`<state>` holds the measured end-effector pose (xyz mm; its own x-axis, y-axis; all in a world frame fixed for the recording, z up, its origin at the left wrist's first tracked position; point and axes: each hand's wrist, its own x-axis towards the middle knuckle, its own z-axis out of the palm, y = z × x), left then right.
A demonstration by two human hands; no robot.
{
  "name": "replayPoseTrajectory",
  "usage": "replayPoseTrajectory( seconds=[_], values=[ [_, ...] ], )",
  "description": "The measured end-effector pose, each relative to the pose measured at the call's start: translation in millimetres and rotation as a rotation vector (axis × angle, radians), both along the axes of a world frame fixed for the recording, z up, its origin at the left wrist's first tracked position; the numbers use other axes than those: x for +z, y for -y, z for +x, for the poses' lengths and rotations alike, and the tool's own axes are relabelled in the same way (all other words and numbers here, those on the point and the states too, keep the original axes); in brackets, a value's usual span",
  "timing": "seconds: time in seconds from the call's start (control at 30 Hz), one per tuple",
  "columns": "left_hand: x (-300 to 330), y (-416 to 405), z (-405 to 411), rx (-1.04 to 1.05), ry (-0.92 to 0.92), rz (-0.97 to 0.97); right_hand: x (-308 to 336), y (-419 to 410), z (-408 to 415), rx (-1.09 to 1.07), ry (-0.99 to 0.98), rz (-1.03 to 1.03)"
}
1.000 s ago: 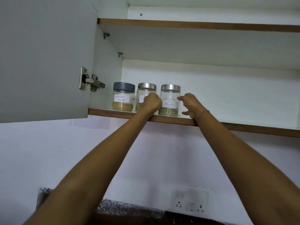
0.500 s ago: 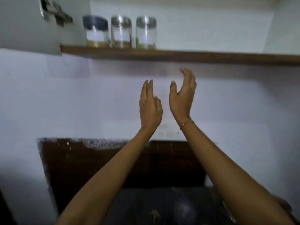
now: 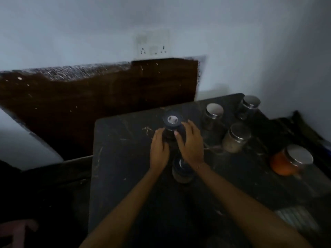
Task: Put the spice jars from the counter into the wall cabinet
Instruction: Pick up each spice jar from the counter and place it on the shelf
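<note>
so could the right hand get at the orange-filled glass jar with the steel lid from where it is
Probably yes. The right hand now grips the dark blue-lidded jar with the left hand, so it must let go first; the orange-filled glass jar stands unblocked on its side.

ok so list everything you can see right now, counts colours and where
dark-lidded jar: one, dark blue lid, counter middle, between both hands
second dark jar: one, near the right wrist, blurred
steel-lidded jars: three, clear glass, right of the hands
orange jar: one, steel lid, counter's right edge
counter: one, black
wall socket: one, white, on the wall
brown panel: one, behind the counter
left hand: on the dark-lidded jar's left side
right hand: on its right side, thumb across the front
</note>
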<state>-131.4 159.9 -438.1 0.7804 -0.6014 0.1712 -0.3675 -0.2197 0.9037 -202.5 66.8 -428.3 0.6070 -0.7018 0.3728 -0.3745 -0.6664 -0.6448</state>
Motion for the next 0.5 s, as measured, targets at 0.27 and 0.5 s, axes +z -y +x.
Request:
replayPoseTrajectory(
  seconds=[0.27,0.5],
  values=[
    [-59,-23,-46,-0.212,-0.279,0.142,-65,-24,-73,0.086,-0.172,0.518],
    [-52,-9,-35,-0.209,-0.344,0.181,-48,0,-60,0.081,-0.269,0.524]
  ],
)
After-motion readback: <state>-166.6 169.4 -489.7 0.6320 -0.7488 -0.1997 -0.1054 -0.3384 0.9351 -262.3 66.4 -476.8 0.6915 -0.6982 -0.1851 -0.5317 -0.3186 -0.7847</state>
